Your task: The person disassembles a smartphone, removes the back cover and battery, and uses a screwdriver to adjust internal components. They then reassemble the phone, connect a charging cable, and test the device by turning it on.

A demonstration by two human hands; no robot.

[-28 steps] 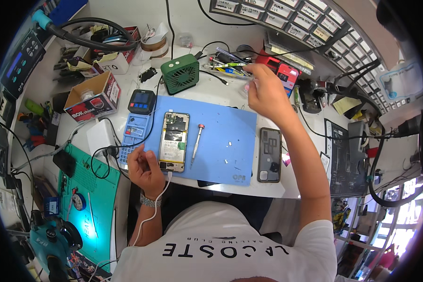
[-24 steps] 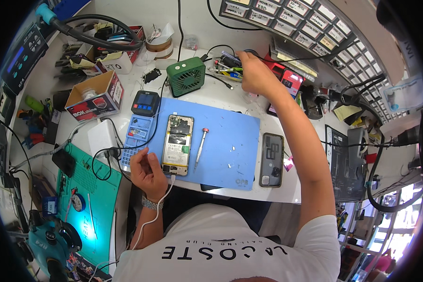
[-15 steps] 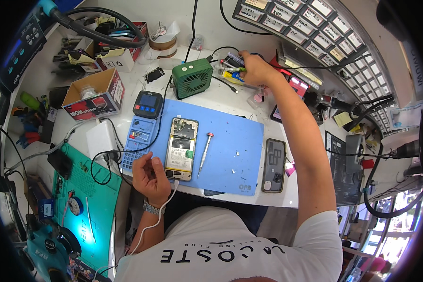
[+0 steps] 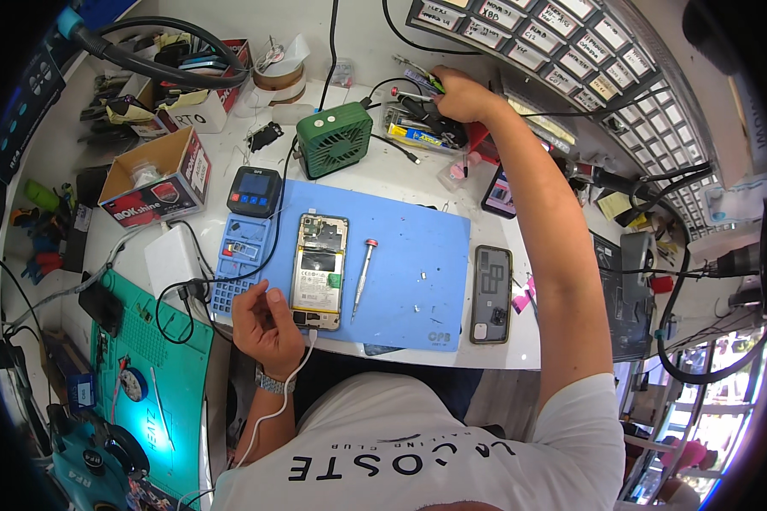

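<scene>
My left hand (image 4: 268,330) rests palm inward at the mat's near left edge, loosely curled, fingers apart and holding nothing. Beside it lies a phone with its back cover off (image 4: 320,271), battery and boards showing; a white cable (image 4: 295,375) meets its lower end. A screwdriver (image 4: 364,279) with a red cap lies right of the phone on the blue mat (image 4: 400,255). At the back, my right hand (image 4: 467,95) is closed round a bundle of slim tools (image 4: 418,75), above a clear tool holder (image 4: 413,136). Its fingertips are partly hidden.
A green fan (image 4: 334,139) stands behind the mat, a small device with a screen (image 4: 255,191) at its left corner. Right of the mat lies a phone-shaped item in a dark case (image 4: 491,294). An open carton (image 4: 155,177) and a green mat (image 4: 158,341) are at left.
My right hand has lifted the slim tools up and back from the holder, uncovering more of its contents. My left hand stays beside the phone. The whole view has shifted slightly.
</scene>
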